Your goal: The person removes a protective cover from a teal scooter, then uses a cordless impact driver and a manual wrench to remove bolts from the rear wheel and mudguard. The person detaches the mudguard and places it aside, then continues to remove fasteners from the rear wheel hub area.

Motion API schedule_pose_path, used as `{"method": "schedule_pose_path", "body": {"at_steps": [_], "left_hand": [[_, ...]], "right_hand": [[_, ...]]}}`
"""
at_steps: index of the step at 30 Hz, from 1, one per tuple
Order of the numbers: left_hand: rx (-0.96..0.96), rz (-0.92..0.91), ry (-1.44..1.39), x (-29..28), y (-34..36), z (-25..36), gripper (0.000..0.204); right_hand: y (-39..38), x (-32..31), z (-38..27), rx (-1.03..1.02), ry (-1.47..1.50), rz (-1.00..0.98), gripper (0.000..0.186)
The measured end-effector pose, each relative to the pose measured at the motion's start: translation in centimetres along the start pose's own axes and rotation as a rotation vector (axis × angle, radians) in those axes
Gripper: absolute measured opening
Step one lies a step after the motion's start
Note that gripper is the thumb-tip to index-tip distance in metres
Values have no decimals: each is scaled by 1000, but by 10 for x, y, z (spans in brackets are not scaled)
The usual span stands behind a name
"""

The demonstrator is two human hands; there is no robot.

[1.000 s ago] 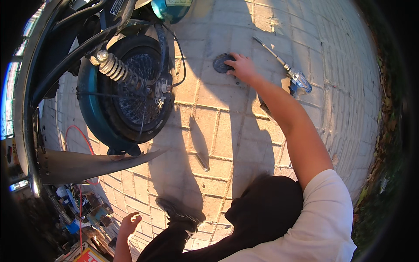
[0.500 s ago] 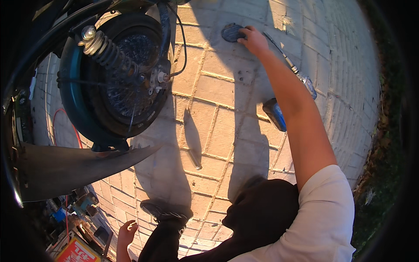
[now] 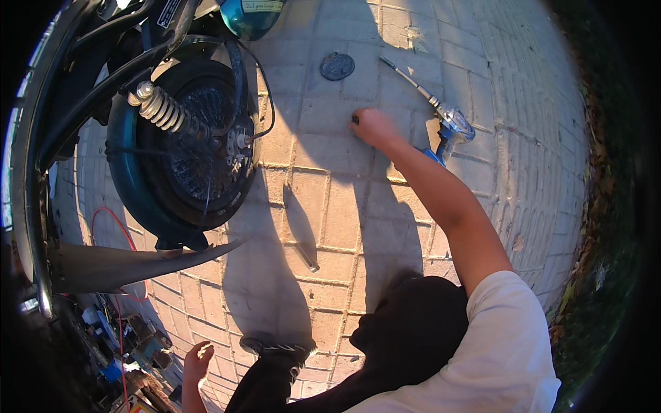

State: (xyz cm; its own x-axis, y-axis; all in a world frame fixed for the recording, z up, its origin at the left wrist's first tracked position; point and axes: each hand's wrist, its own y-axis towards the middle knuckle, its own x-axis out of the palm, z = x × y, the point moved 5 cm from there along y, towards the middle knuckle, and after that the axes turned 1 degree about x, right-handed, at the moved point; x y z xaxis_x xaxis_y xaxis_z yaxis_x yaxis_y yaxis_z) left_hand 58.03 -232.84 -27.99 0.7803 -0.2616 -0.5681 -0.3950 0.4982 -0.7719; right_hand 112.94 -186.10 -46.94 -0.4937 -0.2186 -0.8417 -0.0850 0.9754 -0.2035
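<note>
Sunlit paving point(image 3: 337, 208) is stretching beneath a vehicle's black-tyred wheel point(image 3: 197, 146). Above it, the right hand point(image 3: 375, 129) is gripping a small dark piece point(image 3: 355, 120), its fingers wrapping tightly and one end poking out. Just beyond, a round dark disc point(image 3: 337, 67) is lying flat; a blue-and-silver power tool point(image 3: 452, 125) is resting rightward. Low down, the left hand point(image 3: 197, 363) is hanging, fingers loosely curling around a narrow gap.

Our right arm point(image 3: 451, 199) reaches out, our left arm point(image 3: 193, 398) hangs low.
Our right hand point(image 3: 374, 126) is closed, its forearm slanting down from it to the elbow; nearer us, leftward of it, our left hand point(image 3: 197, 361) curls loosely.
</note>
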Motion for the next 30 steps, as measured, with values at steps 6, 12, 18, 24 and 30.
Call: {"method": "schedule_pose_path", "body": {"at_steps": [6,12,18,24,30], "left_hand": [[-34,3,-33,2,-8,-14,36],[-84,-21,38,16,-24,-34,36],[-75,-7,1,21,-32,-37,37],[-98,-63,2,23,-20,-31,39],[-34,-36,92,11,-6,-2,41]], "right_hand": [[50,2,-1,24,-29,157,19],[114,-31,-4,22,77,356,22],[93,-35,-17,-46,20,189,34],[-2,5,-1,-163,-174,-105,22],[54,-2,-8,-191,51,230,14]]}}
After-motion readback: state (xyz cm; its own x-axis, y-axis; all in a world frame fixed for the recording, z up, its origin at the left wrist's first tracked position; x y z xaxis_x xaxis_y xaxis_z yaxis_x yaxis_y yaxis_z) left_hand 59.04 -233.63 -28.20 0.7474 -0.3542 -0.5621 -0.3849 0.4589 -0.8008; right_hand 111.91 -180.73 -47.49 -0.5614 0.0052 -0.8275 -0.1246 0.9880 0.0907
